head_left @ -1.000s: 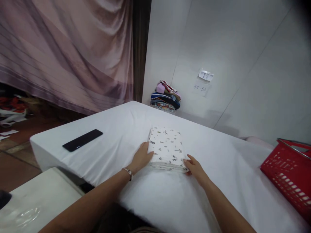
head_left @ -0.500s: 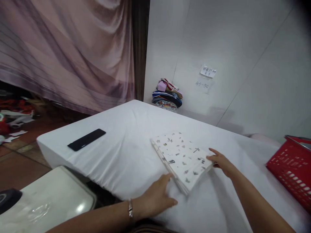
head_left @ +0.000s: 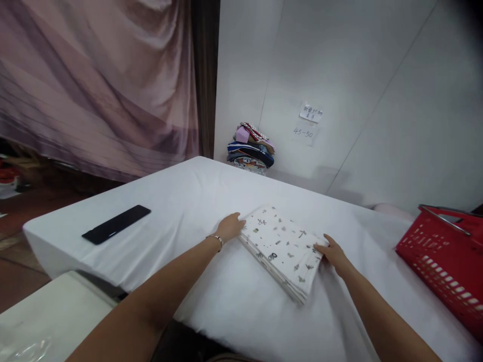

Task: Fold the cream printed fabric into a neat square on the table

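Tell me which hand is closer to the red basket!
Right. The right hand is at the right edge of the cloth, toward the red basket. The left hand is at the cloth's left corner, farther away.

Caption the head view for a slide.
Left grip and right grip at opposite sides of folded printed cloth on draped table; red basket at right.

I see bare hands (head_left: 229,229) and forearms (head_left: 151,296). Left wrist (head_left: 207,247): slim silver-coloured bracelet (head_left: 218,240), detail too small for me to resolve.
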{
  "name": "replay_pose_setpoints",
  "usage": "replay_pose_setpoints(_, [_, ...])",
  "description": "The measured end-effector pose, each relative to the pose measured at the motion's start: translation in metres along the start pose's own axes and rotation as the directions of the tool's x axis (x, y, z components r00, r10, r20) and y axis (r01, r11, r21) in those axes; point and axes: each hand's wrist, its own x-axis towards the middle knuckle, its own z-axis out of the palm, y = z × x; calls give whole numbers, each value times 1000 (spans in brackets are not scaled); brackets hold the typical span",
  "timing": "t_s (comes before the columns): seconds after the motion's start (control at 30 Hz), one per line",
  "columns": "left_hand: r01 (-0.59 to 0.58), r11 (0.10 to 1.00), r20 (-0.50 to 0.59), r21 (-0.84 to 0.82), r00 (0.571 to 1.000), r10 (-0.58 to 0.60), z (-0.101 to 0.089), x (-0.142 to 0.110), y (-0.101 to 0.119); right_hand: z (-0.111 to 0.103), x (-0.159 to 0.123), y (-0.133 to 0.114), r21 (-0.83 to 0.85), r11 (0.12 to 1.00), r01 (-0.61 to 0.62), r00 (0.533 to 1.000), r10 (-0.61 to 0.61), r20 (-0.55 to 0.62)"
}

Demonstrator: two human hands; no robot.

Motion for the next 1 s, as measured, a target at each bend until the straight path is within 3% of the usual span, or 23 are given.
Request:
replay_pose_setpoints(0.1, [18,1000,50,-24,999,-17,10,-14,-4,-2,12,5,3,994,107,990,-107,-90])
replay_pose_setpoints(0.17, [-12,999,92,-48,996,16,14,-32,-6,-5,21,7,-92,987,134,981,-145,-129])
replay_pose_setpoints(0.27, [-70,996,149,-58,986,77,12,-56,-8,-7,34,4,-319,938,137,982,-172,-83])
replay_pose_setpoints(0.33, [-93,995,109,-33,989,96,8,-60,-6,-3,35,-5,-421,888,186,973,-227,-50])
replay_pose_setpoints(0.4, [-157,987,29,-15,987,158,4,-53,1,7,29,-18,-500,811,304,935,-354,-4])
replay_pose_setpoints(0.47, [-262,965,-30,1,965,262,5,-39,12,22,15,-32,-591,676,440,871,-483,96])
replay_pose_setpoints(0.57, [-385,920,-12,67,922,387,18,-15,32,42,-7,-43,-674,514,531,812,-537,230])
replay_pose_setpoints(0.67, [-425,892,75,154,905,418,39,3,42,49,-16,-34,-753,446,484,833,-499,240])
replay_pose_setpoints(0.8, [-406,891,152,203,912,381,61,13,36,43,-12,-8,-821,409,398,874,-442,203])
replay_pose_setpoints(1.0, [-404,870,160,281,914,372,59,16,40,43,-7,-1,-827,386,408,864,-455,214])
